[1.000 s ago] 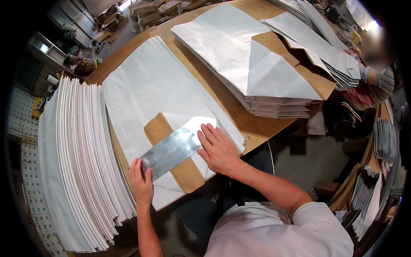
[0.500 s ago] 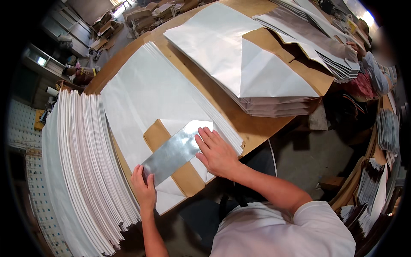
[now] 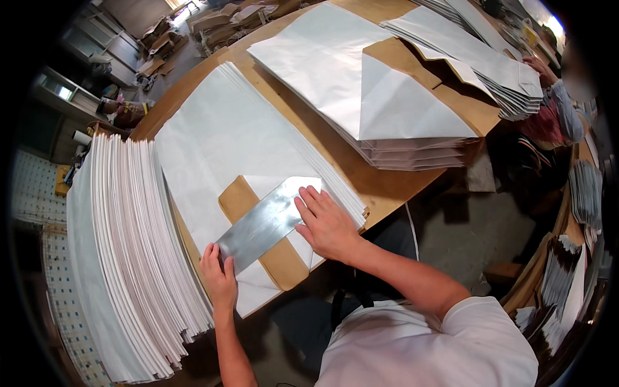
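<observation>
Hands work at the near end of a flat white paper bag [image 3: 225, 138] that lies on a round brown wooden table [image 3: 393, 187]. Across the bag's folded bottom, where brown inner paper [image 3: 284, 261] shows, lies a flat rectangular strip of grey metal [image 3: 261, 226], set at a slant. The left hand [image 3: 219, 277] grips the strip's near lower corner, thumb on top and fingers curled at the edge, closed on the metal. The right hand [image 3: 325, 222] lies flat and open at the strip's far upper end, palm down on the white flap, its fingertips [image 3: 306, 200] touching the strip's edge; it presses and does not grasp.

Just outside the left hand, a tall fanned stack of white paper sheets [image 3: 122, 258] stands along the table's rim. Beyond the right hand, well apart, sits a thick pile of folded white bags with brown bottoms [image 3: 387, 109], and farther off another pile of the same kind [image 3: 477, 51]. At the far right edge another person's hand [image 3: 538, 64] rests on that farther pile. Below the grip, the person's white shirt [image 3: 425, 348] fills the lower frame.
</observation>
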{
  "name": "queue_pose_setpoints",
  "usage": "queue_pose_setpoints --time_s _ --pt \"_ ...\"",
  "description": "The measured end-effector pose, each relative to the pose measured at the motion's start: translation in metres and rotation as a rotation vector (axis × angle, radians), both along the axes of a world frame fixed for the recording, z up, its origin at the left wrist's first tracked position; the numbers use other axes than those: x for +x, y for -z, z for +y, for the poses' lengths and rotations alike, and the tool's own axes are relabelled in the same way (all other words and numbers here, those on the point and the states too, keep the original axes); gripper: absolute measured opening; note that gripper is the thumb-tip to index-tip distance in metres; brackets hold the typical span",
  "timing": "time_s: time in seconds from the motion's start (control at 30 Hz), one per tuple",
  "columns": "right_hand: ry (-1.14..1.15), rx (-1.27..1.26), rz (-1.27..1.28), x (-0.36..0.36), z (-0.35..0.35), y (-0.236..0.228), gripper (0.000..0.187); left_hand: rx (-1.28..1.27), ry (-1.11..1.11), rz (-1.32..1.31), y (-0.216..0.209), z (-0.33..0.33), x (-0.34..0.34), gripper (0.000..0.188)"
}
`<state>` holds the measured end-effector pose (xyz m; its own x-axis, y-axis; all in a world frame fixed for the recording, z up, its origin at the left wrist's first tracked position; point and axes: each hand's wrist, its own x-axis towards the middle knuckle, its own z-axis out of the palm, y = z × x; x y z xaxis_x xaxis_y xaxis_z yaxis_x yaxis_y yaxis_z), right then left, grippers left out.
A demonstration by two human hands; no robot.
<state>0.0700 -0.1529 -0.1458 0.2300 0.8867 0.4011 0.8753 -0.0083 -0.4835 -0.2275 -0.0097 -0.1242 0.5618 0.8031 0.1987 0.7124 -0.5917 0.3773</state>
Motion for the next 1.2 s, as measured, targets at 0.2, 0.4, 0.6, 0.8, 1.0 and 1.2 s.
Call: queue_pose_setpoints --time_s 0.2,0.4,0.6,0.8,1.0,1.2 --pt "0.002 -0.035 0.000 0.000 0.001 0.004 0.056 0.029 -0.074 -0.093 -0.008 -0.002 -0.006 0.038" --pt "-0.008 -0.047 -0.056 0.000 0.001 0.001 0.055 -0.060 -0.118 -0.130 -0.013 -0.004 -0.001 0.037" --pt "-0.001 -0.019 -0.086 0.003 0.001 0.002 0.055 -0.090 -0.111 -0.200 -0.012 -0.004 0.003 0.035" --pt "-0.013 -0.013 -0.072 0.000 0.006 0.006 0.050 -0.182 -0.111 -0.285 -0.001 0.018 -0.015 0.034" --pt "-0.059 -0.135 -0.193 0.007 0.007 -0.002 0.055 -0.268 -0.023 -0.310 -0.013 0.044 -0.018 0.030" --pt "-0.123 -0.168 -0.122 0.011 0.012 0.000 0.053 -0.361 -0.081 -0.351 -0.016 0.032 -0.020 0.030"
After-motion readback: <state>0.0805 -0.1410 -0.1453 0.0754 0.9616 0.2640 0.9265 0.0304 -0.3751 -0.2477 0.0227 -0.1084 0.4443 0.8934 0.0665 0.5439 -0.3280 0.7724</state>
